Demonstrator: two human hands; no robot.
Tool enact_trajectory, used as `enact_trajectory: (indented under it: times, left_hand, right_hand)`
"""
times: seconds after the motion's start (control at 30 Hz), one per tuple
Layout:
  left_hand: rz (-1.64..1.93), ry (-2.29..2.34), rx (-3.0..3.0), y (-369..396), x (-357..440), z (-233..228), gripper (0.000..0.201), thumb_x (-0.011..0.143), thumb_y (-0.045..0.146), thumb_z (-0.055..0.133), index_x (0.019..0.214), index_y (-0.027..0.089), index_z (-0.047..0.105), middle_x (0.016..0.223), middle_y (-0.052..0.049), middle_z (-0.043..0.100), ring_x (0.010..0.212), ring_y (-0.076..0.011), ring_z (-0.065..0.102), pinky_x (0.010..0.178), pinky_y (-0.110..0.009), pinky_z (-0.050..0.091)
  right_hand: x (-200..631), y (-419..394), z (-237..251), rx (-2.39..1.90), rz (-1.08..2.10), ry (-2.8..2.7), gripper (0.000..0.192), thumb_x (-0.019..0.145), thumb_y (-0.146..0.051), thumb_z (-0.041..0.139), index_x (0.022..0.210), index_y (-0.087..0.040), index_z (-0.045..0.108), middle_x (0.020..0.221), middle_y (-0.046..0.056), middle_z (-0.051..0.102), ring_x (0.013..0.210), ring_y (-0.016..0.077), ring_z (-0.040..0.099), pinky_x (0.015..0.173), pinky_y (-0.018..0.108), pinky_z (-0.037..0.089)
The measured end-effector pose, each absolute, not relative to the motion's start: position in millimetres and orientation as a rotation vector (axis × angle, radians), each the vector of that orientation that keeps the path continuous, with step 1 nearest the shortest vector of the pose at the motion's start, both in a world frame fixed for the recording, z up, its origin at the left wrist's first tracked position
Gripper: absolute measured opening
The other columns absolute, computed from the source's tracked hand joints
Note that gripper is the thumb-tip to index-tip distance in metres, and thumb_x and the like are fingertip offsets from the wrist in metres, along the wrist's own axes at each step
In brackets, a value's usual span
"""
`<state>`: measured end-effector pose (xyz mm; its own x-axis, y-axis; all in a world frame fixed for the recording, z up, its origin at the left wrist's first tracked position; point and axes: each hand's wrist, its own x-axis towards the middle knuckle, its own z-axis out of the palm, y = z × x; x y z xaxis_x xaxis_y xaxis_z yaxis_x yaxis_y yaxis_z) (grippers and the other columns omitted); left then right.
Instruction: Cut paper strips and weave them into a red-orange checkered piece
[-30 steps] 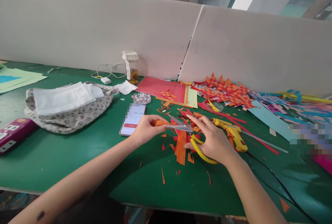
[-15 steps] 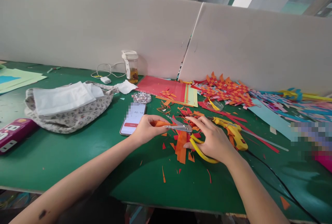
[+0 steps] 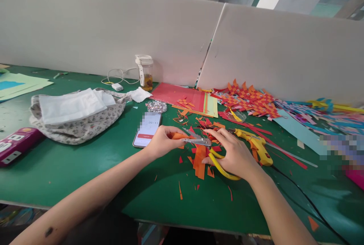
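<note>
Cutting is the work in hand: the right hand (image 3: 234, 154) is curled through the yellow loops of the scissors (image 3: 209, 148), and the left hand (image 3: 162, 141) pinches an orange strip (image 3: 178, 136) between thumb and fingers, just above the green table (image 3: 85, 169). The blades meet the strip's right end; they look nearly closed, though the view is too small to be sure. To cut well, the strip should stay taut and level, fed deep between the blades rather than nipped at the tips, with the left fingertips kept back from the edge. Loose scraps (image 3: 199, 158) lie right under the blades and could catch, so the work is best held above them. A phone (image 3: 147, 129) lies beside the left hand, and a glue gun (image 3: 256, 144) just beyond the right.
</note>
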<state>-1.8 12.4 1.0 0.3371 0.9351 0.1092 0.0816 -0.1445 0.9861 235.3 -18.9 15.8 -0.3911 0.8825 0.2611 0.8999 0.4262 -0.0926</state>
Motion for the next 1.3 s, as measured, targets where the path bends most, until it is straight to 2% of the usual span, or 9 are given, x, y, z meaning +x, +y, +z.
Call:
enact_trajectory:
  times: [0.47, 0.6, 0.73, 0.9, 1.0, 1.1, 1.2, 1.3]
  left_hand:
    - [0.988, 1.014, 1.477, 11, 0, 3, 0.018, 0.062, 0.024, 0.066, 0.075, 0.012, 0.070, 0.064, -0.002, 0.064, 0.058, -0.0110, 0.055, 0.054, -0.021, 0.044]
    - [0.994, 0.969, 1.442, 12, -1, 2, 0.020, 0.062, 0.028, 0.069, 0.074, 0.012, 0.069, 0.064, -0.001, 0.063, 0.057, -0.0097, 0.054, 0.055, -0.021, 0.043]
    - [0.983, 1.008, 1.408, 11, 0, 3, 0.025, 0.063, 0.036, 0.071, 0.071, 0.013, 0.066, 0.058, 0.001, 0.058, 0.050, -0.0067, 0.047, 0.048, -0.019, 0.036]
    - [1.019, 0.949, 1.273, 8, 1, 8, 0.029, 0.073, 0.044, 0.063, 0.083, 0.016, 0.062, 0.056, 0.002, 0.058, 0.046, -0.0069, 0.048, 0.046, -0.020, 0.033]
    - [1.020, 0.766, 1.139, 5, 1, 11, 0.029, 0.078, 0.042, 0.057, 0.093, 0.018, 0.057, 0.067, -0.002, 0.065, 0.056, -0.0112, 0.059, 0.054, -0.022, 0.039]
    - [1.013, 0.640, 1.026, 3, 1, 12, 0.029, 0.079, 0.035, 0.059, 0.103, 0.019, 0.054, 0.083, -0.004, 0.067, 0.066, -0.0128, 0.061, 0.058, -0.023, 0.043]
    - [1.006, 0.609, 1.002, 3, 3, 9, 0.037, 0.078, 0.030, 0.060, 0.112, 0.019, 0.052, 0.092, -0.006, 0.067, 0.069, -0.0122, 0.061, 0.059, -0.022, 0.044]
    - [0.990, 0.613, 0.987, 4, 6, 5, 0.038, 0.078, 0.028, 0.060, 0.114, 0.020, 0.051, 0.099, -0.007, 0.066, 0.076, -0.0142, 0.062, 0.063, -0.024, 0.047]
  right_hand:
    - [234, -20, 19, -1.506, -0.041, -2.365, 0.065, 0.067, -0.058, 0.062, 0.122, -0.026, 0.050, 0.100, 0.006, 0.058, 0.083, 0.0215, 0.060, 0.066, 0.028, 0.045]
    - [235, -19, 16, -1.415, -0.087, -2.288, 0.059, 0.065, -0.051, 0.067, 0.115, -0.025, 0.054, 0.097, 0.004, 0.061, 0.078, 0.0193, 0.061, 0.065, 0.028, 0.047]
    - [231, -19, 15, -1.377, -0.031, -2.069, 0.050, 0.067, -0.041, 0.068, 0.112, -0.023, 0.054, 0.098, 0.006, 0.063, 0.079, 0.0200, 0.062, 0.068, 0.029, 0.049]
    - [228, -15, 10, -1.479, -0.028, -1.838, 0.047, 0.069, -0.036, 0.066, 0.113, -0.023, 0.054, 0.096, 0.007, 0.065, 0.078, 0.0208, 0.063, 0.065, 0.030, 0.050]
    - [231, -12, 7, -1.637, -0.082, -1.859, 0.054, 0.065, -0.036, 0.067, 0.116, -0.024, 0.052, 0.094, 0.007, 0.064, 0.079, 0.0229, 0.063, 0.065, 0.033, 0.050]
    - [231, -11, 2, -1.726, -0.039, -1.918, 0.062, 0.063, -0.034, 0.067, 0.121, -0.025, 0.048, 0.095, 0.006, 0.063, 0.080, 0.0234, 0.063, 0.065, 0.033, 0.050]
    - [230, -12, -1, -1.674, 0.065, -2.003, 0.055, 0.066, -0.037, 0.065, 0.118, -0.025, 0.050, 0.103, 0.007, 0.060, 0.087, 0.0223, 0.062, 0.070, 0.032, 0.050]
    - [230, -12, 0, -1.648, 0.169, -2.069, 0.039, 0.067, -0.037, 0.064, 0.103, -0.025, 0.057, 0.106, 0.006, 0.058, 0.090, 0.0221, 0.061, 0.073, 0.032, 0.049]
